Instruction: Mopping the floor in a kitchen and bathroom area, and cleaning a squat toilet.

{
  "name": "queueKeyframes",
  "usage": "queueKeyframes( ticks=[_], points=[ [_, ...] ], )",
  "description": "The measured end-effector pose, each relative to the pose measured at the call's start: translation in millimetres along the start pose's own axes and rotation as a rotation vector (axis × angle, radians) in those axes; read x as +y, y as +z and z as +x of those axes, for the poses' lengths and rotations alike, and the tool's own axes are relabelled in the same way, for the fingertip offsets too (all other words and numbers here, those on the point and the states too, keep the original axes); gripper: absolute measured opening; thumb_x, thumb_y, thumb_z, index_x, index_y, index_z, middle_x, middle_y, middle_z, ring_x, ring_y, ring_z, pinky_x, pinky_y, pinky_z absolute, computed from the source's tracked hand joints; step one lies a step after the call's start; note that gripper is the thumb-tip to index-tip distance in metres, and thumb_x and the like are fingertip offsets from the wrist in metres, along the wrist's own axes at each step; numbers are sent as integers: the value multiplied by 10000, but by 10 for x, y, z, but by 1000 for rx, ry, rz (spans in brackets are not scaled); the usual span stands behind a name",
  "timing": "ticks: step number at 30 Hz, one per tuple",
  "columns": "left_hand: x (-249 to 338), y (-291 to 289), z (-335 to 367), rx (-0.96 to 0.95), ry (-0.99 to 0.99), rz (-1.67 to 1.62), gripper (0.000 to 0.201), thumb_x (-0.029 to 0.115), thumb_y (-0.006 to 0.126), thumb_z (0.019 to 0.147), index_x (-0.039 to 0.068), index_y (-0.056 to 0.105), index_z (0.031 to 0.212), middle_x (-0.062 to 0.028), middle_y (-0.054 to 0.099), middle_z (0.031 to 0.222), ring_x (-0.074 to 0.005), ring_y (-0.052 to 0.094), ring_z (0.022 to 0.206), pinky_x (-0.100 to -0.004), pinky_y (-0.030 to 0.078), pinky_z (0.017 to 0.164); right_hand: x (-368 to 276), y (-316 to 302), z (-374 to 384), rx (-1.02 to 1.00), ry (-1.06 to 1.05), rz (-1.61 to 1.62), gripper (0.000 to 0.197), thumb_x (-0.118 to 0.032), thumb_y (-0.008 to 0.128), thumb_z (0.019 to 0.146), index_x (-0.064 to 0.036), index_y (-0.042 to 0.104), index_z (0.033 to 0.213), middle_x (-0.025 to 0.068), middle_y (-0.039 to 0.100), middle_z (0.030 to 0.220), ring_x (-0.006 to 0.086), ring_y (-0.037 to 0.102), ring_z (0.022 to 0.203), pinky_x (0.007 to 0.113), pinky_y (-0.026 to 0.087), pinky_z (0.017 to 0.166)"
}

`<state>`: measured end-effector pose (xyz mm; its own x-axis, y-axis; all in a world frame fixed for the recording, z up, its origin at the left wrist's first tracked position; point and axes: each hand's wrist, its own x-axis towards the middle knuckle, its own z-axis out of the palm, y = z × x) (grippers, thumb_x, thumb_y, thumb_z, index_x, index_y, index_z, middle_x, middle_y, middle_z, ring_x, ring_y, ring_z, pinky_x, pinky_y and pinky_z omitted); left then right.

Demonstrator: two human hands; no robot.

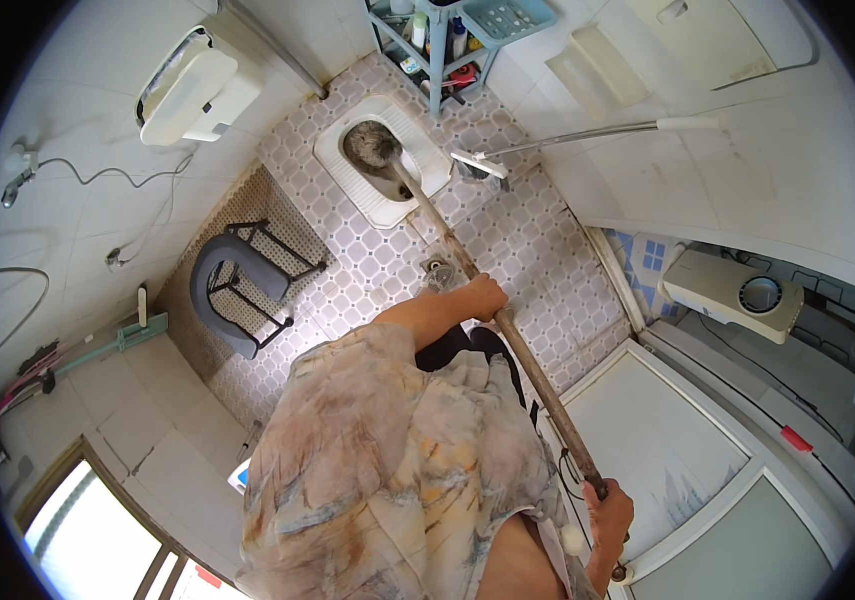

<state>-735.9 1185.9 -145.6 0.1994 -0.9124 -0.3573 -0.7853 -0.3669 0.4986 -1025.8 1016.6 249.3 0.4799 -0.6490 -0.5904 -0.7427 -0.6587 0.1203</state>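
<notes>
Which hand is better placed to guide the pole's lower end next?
Probably the left hand: it holds the pole partway down, nearer the squat toilet; the right hand holds near the far end.

Bright overall; window (98,520) blown out; edges bent, corners black.

Rough, matt wood along this pole (546,392), shaggy fibres on the mop head (371,145); now glossy, ribbed ceramic on the squat toilet (360,195), soft crinkled cloth in the shirt (348,440), shiny metal on the squeegee handle (588,133)!
</notes>
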Motion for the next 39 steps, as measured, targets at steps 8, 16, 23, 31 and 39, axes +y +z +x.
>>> queueKeyframes(
  ticks=[8, 16, 23, 31, 39],
  points=[
    [471, -544, -99, -349, 166, -161, 315, 349, 725, 709, 91, 725, 889, -137, 709, 898, -300, 685, 898, -438, 526, 765, 761, 212, -202, 175, 88, 81, 384, -371, 822, 633, -74, 677, 829, 103, 645, 668, 277, 615, 586, 376, 495, 573],
    [956, -572, -89, -387, 365, -180, 338, 356, 746, 668, 95, 729, 881, -143, 703, 860, -338, 679, 858, -445, 536, 730, 1703, 583, -352, 290, -60, 275, 322, -291, 803, 616, -80, 658, 812, 78, 631, 741, 249, 602, 614, 368, 491, 581],
    [1377, -652, 220, -679, 482, -278, 359, 311, 789, 585, 68, 726, 842, -133, 697, 835, -300, 671, 816, -444, 525, 704, 2298, 434, -395, 186, 115, 196, 293, -266, 793, 604, -60, 653, 758, 70, 631, 690, 246, 600, 616, 361, 492, 597],
    [432, -275, 303, -289, 196, -217, 224, 247, 727, 703, 108, 705, 877, -99, 682, 863, -279, 666, 892, -432, 521, 766, 677, -217, 100, 165, 54, -80, 454, -491, 690, 770, -38, 666, 765, 149, 648, 663, 349, 637, 632, 430, 488, 588],
    [142, 226, 22, 1, 25, -60, 254, 278, 730, 696, 177, 690, 925, -60, 670, 930, -253, 635, 948, -404, 459, 835, 150, -102, 87, 1, -11, -31, 422, -468, 698, 788, -51, 666, 850, 139, 662, 718, 351, 643, 672, 429, 507, 624]
  ],
)
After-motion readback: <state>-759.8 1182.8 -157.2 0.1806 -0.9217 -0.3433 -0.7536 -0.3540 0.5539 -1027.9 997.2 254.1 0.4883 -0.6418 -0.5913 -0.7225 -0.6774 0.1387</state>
